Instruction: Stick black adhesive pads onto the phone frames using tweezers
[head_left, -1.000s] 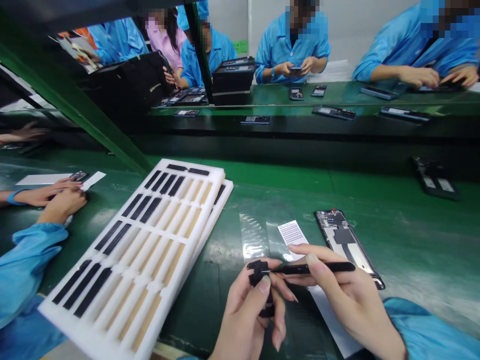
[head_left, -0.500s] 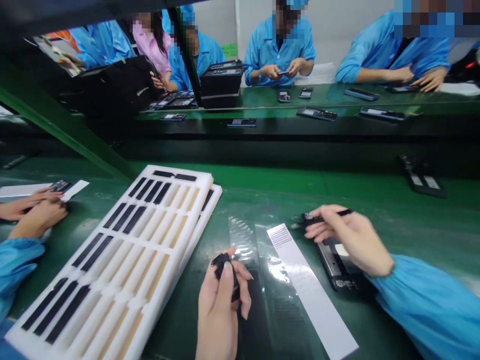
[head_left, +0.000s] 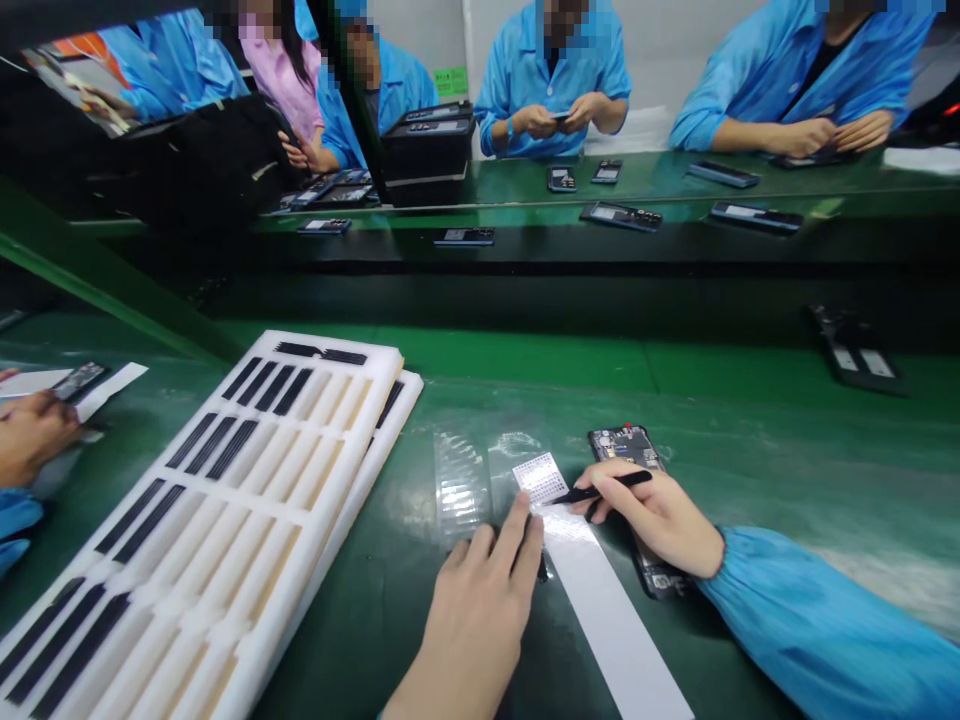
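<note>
My left hand (head_left: 484,590) lies palm down with its fingers stretched out, index fingertip on the edge of a long white strip (head_left: 615,620). A small dark piece shows beside its fingers, mostly hidden beneath them. In my right hand (head_left: 652,510) is a pair of black tweezers (head_left: 611,486), their tip low over the strip just below its patch of small dark dots (head_left: 544,478). Partly under my right hand lies an opened phone (head_left: 626,445) with its circuit board showing. Clear plastic film (head_left: 459,490) lies on the table left of the strip.
Two stacked white foam trays (head_left: 311,480) with black strips in some slots stand at left. Beyond them are a co-worker's hands (head_left: 34,430). Another phone part (head_left: 855,350) lies at far right. Across the bench, co-workers sit behind a ledge holding several phones (head_left: 622,217).
My left hand has let go of the small black part and turned palm down onto the strip. My right hand has moved left from above the phone, bringing the tweezers to the strip.
</note>
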